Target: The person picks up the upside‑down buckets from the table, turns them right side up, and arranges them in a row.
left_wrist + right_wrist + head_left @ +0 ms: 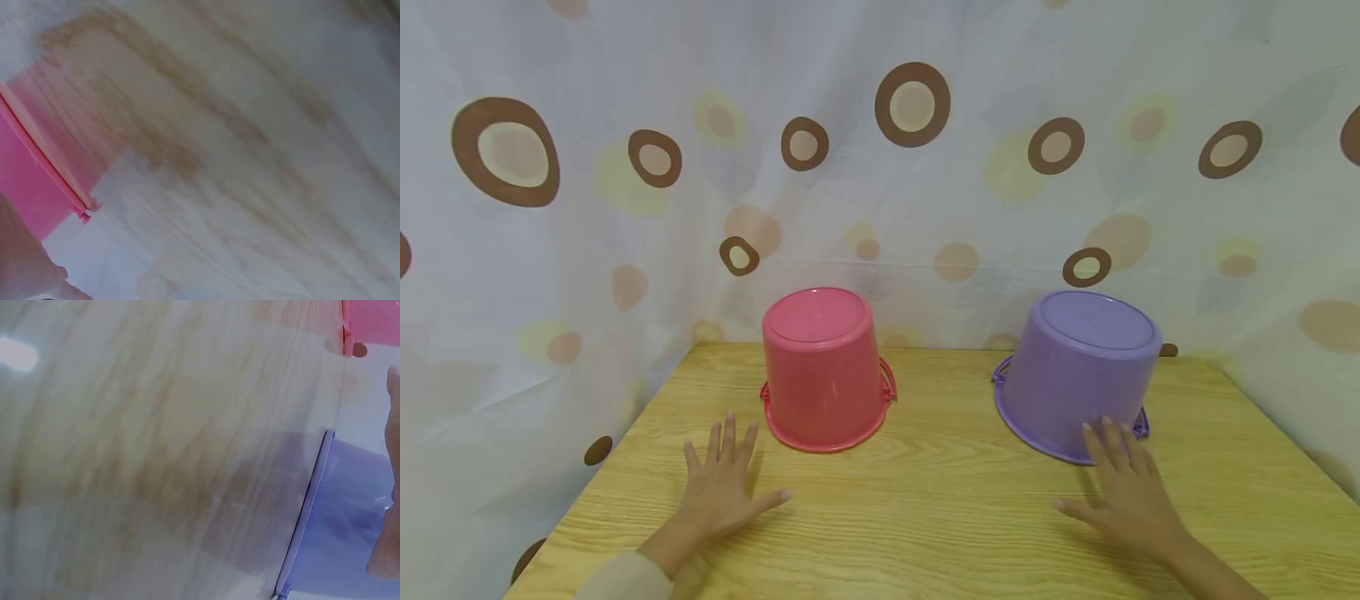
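Note:
A red bucket (825, 383) stands upside down on the table, its handle hanging at the rim. To its right, a purple bucket (1078, 383) is also bottom up. My left hand (718, 492) is spread in front of the red bucket, a little to its left, and holds nothing. Over the lower front of the purple bucket, the fingers of my right hand (1127, 496) overlap it in the head view, with the thumb out to the left. Part of the left hand (25, 262) shows beside the red bucket in the left wrist view.
Both buckets stand on a wood-grain table (925, 517). A pale curtain (955, 208) with brown ring patterns hangs behind the table and along both sides.

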`<action>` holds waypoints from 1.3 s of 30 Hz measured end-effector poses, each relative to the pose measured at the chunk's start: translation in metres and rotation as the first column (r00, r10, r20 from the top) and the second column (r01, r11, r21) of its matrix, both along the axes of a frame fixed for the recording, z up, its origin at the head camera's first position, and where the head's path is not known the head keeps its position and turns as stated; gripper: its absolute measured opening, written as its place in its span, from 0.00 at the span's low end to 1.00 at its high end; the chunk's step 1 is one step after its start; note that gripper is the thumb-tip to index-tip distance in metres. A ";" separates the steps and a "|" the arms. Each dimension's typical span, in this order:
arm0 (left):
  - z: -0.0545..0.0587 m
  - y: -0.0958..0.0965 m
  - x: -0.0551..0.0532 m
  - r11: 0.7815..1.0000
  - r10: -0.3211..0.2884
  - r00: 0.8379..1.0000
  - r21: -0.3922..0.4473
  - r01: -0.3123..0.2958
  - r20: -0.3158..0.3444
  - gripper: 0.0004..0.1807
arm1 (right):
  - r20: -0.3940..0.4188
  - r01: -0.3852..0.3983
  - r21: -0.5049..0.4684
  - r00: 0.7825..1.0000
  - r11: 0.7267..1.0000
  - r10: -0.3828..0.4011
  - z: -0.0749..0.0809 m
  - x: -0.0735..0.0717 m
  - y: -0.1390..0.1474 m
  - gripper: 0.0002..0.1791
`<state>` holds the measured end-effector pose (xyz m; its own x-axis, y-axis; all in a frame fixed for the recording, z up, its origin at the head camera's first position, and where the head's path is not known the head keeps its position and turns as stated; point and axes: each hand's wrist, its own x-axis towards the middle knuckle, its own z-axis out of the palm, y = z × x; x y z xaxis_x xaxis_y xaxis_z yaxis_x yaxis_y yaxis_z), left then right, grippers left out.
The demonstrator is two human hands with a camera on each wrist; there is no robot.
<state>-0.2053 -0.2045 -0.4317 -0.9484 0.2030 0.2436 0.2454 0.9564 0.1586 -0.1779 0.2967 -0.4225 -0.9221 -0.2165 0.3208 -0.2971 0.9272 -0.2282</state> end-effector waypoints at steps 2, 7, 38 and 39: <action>-0.001 0.000 -0.001 1.000 0.000 1.000 -0.001 0.000 0.001 0.57 | -0.005 -0.008 0.011 1.000 1.000 0.008 0.000 -0.001 -0.004 0.59; -0.003 -0.001 -0.003 1.000 -0.008 1.000 0.016 0.008 0.007 0.56 | -0.016 -0.030 0.042 0.999 0.999 0.031 0.001 -0.005 -0.012 0.60; -0.001 -0.009 -0.015 0.993 -0.114 0.992 0.045 0.111 0.061 0.52 | 0.012 -0.122 0.048 0.993 0.991 0.121 0.011 -0.027 -0.069 0.58; -0.002 -0.009 -0.016 0.992 -0.121 0.991 0.040 0.118 0.059 0.52 | 0.014 -0.122 0.052 0.993 0.991 0.121 0.011 -0.028 -0.071 0.57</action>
